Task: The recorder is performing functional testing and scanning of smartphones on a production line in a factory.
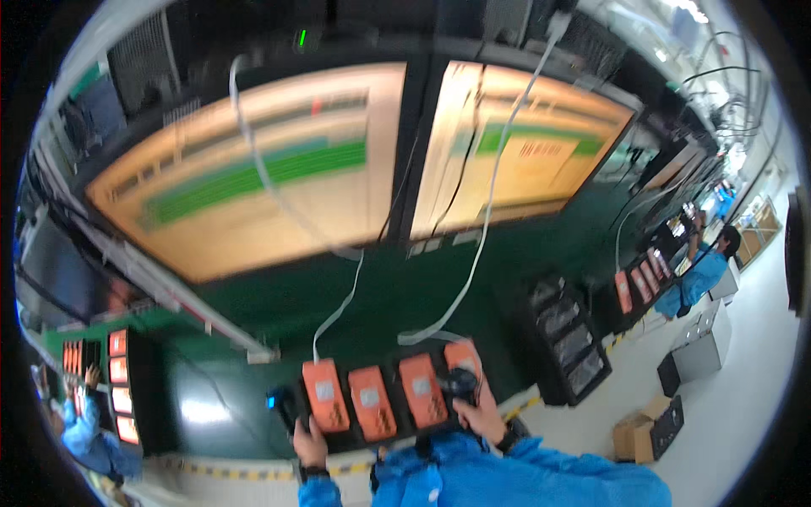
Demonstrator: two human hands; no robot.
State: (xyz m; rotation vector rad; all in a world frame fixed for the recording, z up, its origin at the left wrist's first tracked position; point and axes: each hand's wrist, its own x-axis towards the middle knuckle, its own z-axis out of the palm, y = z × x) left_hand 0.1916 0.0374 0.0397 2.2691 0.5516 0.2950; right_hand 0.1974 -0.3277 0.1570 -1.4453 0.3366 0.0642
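My left hand [310,441] closes round the handle of a black handheld scanner [285,407] with a blue light at its head. It is beside the left end of a black tray [338,441]. In my right hand [481,417] is a second dark handheld scanner [459,384], over the rightmost of several flat orange-red devices [372,402] lying side by side in that tray. A pale cable runs up from the leftmost orange-red device [324,394], and another meets the rightmost one, partly hidden by my right hand and scanner.
Two lit monitors [279,182] stand behind the green bench [405,291]. Black trays [562,342] with wrapped items sit at the right. Co-workers in blue work at far left [93,431] and far right [701,275], beside similar trays. A cardboard box [639,433] stands on the floor.
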